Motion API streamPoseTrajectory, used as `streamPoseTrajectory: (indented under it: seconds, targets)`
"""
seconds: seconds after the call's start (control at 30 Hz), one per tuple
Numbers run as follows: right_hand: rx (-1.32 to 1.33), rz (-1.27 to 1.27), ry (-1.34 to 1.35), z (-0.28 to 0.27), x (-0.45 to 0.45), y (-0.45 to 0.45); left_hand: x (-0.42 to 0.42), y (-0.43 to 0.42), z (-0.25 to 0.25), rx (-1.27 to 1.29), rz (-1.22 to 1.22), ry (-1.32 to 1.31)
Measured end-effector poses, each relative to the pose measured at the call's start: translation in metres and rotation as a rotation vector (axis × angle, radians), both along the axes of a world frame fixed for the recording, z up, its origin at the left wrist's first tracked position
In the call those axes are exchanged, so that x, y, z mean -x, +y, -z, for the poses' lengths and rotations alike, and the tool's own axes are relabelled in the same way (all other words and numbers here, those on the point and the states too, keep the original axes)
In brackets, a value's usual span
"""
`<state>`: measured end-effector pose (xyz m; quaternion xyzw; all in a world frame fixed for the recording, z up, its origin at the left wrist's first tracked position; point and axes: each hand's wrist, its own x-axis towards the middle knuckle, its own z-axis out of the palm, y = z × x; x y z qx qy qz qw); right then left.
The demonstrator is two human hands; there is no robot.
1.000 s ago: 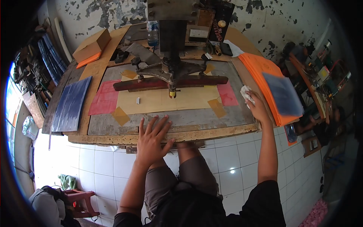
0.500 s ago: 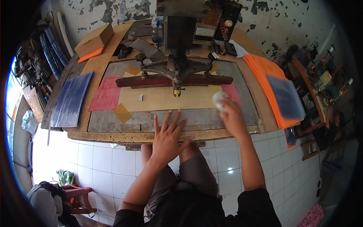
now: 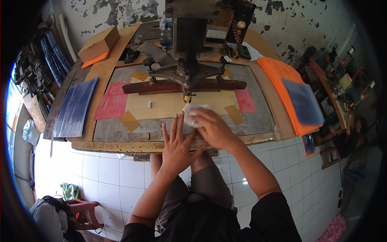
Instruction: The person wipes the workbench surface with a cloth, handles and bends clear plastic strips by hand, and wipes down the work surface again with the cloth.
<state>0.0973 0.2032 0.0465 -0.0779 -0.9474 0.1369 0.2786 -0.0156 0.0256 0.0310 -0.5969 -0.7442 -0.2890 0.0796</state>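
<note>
My right hand [image 3: 213, 127] is closed on a crumpled white cloth [image 3: 196, 111], which presses on the worktop in front of the machine. Fingers spread, my left hand [image 3: 177, 141] lies flat at the front edge of the grey metal plate [image 3: 109, 131], its fingertips close to the cloth. A pale yellow sheet [image 3: 161, 109] is on the plate between two pink pieces [image 3: 113, 101], with tan tape patches [image 3: 130, 122] around it. One small whitish piece [image 3: 149, 105] rests on the sheet. Above stands a press [image 3: 187, 76] with a long dark-red bar.
Orange sheets [image 3: 278, 88] are stacked at the right, with a clear blue plastic sheet [image 3: 302, 101] on top. Another blue sheet [image 3: 76, 107] lies left, near a cardboard box [image 3: 98, 44]. A water bottle [image 3: 165, 32] stands behind. Another person [image 3: 348, 137] sits far right.
My right hand has swept the white cloth leftward from the sheet's right end to the middle, close to my left hand. A tan tape patch at the right is uncovered. My left hand stays put.
</note>
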Motion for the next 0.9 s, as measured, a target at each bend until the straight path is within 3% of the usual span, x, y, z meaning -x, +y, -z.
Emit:
streamPoseTrajectory:
  seconds: [0.13, 0.33, 0.47, 0.6, 0.7, 0.9]
  targets:
    - [0.128, 0.029, -0.037, -0.007, -0.02, 0.018, -0.002, -0.001, 0.0, 0.027, -0.012, -0.011]
    - [0.035, 0.582, -0.046, 0.008, -0.127, 0.113, -0.001, 0.0, 0.001, -0.002, -0.018, -0.01]
    - [-0.119, 0.759, -0.105, 0.014, -0.154, 0.118, -0.002, 0.002, 0.002, -0.006, -0.014, -0.009]
    - [0.069, 0.279, -0.02, 0.011, -0.106, -0.002, -0.003, 0.002, 0.003, 0.007, -0.021, -0.005]
    - [0.095, 0.131, -0.109, -0.016, -0.097, -0.053, -0.001, 0.002, 0.005, 0.0, -0.024, 0.019]
    - [0.058, 0.711, -0.017, 0.008, -0.166, 0.035, -0.003, 0.0, 0.003, 0.012, -0.028, 0.01]
